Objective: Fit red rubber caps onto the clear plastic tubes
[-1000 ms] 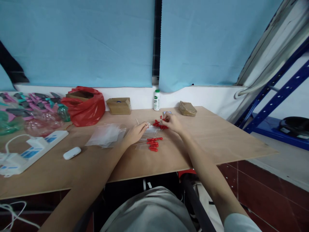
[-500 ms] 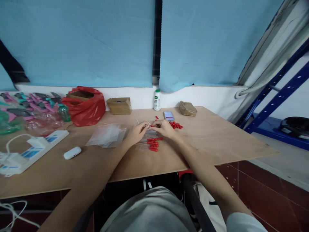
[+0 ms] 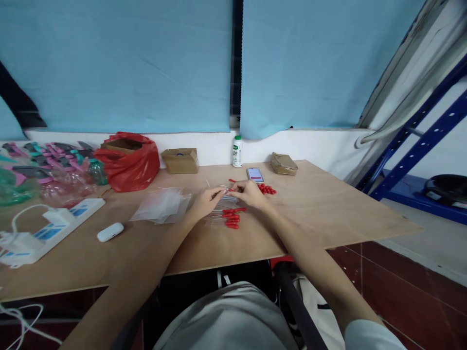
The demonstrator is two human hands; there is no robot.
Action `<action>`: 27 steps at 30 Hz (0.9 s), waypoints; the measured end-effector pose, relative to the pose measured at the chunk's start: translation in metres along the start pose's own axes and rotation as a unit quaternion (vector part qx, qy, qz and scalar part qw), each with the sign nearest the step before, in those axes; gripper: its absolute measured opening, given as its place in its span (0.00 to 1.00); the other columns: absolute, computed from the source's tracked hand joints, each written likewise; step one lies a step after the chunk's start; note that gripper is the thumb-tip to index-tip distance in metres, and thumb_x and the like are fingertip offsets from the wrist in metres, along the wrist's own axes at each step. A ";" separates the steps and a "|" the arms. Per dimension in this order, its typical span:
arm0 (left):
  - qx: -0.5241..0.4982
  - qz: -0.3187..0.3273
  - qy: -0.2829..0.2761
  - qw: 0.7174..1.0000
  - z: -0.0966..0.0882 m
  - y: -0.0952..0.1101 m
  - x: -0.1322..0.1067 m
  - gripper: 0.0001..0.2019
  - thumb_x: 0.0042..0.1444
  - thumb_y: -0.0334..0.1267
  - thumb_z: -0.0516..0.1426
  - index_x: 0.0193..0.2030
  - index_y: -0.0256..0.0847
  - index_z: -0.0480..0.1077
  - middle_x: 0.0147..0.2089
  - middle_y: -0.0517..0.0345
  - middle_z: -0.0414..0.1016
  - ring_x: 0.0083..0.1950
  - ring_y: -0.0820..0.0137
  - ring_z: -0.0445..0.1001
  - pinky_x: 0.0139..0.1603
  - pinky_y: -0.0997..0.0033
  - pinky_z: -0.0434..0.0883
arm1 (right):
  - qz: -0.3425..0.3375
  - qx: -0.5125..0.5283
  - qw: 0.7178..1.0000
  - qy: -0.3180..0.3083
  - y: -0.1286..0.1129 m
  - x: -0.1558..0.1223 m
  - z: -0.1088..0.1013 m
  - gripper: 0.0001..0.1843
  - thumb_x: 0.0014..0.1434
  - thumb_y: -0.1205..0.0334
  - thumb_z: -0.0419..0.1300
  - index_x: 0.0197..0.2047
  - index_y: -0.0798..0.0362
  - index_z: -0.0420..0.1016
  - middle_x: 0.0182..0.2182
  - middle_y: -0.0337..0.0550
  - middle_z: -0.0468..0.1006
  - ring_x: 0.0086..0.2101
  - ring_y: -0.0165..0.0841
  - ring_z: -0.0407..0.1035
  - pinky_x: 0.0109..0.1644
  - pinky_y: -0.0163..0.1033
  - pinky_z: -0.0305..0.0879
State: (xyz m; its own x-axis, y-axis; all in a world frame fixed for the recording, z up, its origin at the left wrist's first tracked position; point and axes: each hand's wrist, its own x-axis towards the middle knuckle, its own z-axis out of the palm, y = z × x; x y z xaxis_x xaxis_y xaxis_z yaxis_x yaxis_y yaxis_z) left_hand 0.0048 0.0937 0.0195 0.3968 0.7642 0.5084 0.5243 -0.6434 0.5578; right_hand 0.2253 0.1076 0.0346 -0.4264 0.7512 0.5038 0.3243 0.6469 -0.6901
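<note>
Both my hands meet over the middle of the wooden table [image 3: 328, 209]. My left hand [image 3: 205, 200] pinches a thin clear tube at its fingertips. My right hand [image 3: 249, 193] is closed in a pinch right against it, on a small red cap at the tube's end. Just below the hands lie several clear tubes with red caps [image 3: 230, 218]. A small heap of loose red caps [image 3: 266, 188] sits to the right of my right hand. A pile of clear plastic bags [image 3: 162, 204] lies to the left of my left hand.
A phone [image 3: 254, 174] lies behind the hands, with a white bottle [image 3: 237, 151] and two brown boxes [image 3: 180, 160] along the wall. A red bag [image 3: 129, 160], a white power strip [image 3: 51, 226] and a white case [image 3: 110, 231] lie at left. Blue shelving [image 3: 419, 146] stands at right.
My right hand came back from the red caps near the phone to meet my left hand; the loose caps and the phone are now uncovered. My left hand stayed in place.
</note>
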 end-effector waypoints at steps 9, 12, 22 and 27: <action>0.033 0.022 -0.030 0.999 0.000 -0.008 -0.001 0.18 0.70 0.48 0.52 0.50 0.44 0.82 0.45 0.52 0.82 0.42 0.64 0.77 0.44 0.66 0.70 | -0.027 -0.048 0.998 -0.030 0.006 0.000 -0.002 0.22 0.59 0.44 0.68 0.28 0.56 0.76 0.23 0.38 0.74 0.25 0.29 0.63 0.32 0.34 0.58; 0.055 0.039 -0.042 0.997 -0.002 -0.006 0.000 0.18 0.71 0.47 0.52 0.48 0.45 0.82 0.41 0.54 0.81 0.37 0.67 0.74 0.39 0.69 0.66 | -0.047 -0.078 0.995 -0.036 0.008 0.000 -0.003 0.22 0.60 0.46 0.68 0.27 0.55 0.75 0.23 0.38 0.75 0.25 0.28 0.63 0.33 0.34 0.59; 0.101 0.040 -0.062 0.992 -0.002 -0.005 0.001 0.18 0.70 0.48 0.52 0.47 0.47 0.82 0.37 0.55 0.79 0.37 0.65 0.74 0.40 0.67 0.65 | -0.089 -0.145 0.984 -0.046 0.012 -0.001 -0.003 0.22 0.64 0.46 0.65 0.27 0.54 0.74 0.23 0.37 0.73 0.25 0.29 0.64 0.33 0.36 0.56; 0.082 0.040 -0.059 0.994 -0.005 -0.002 0.002 0.17 0.70 0.47 0.51 0.46 0.47 0.81 0.43 0.55 0.81 0.39 0.65 0.75 0.41 0.67 0.65 | -0.073 -0.134 0.987 -0.053 0.012 0.000 -0.003 0.21 0.63 0.45 0.65 0.28 0.54 0.74 0.24 0.37 0.73 0.26 0.30 0.63 0.33 0.35 0.57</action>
State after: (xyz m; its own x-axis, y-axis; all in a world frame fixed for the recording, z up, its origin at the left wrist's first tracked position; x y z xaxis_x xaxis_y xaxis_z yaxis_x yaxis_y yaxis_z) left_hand 0.0009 0.0965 0.0222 0.5225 0.7168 0.4616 0.5996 -0.6939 0.3988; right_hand 0.2317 0.1157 0.0279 -0.5662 0.6393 0.5203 0.4588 0.7688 -0.4454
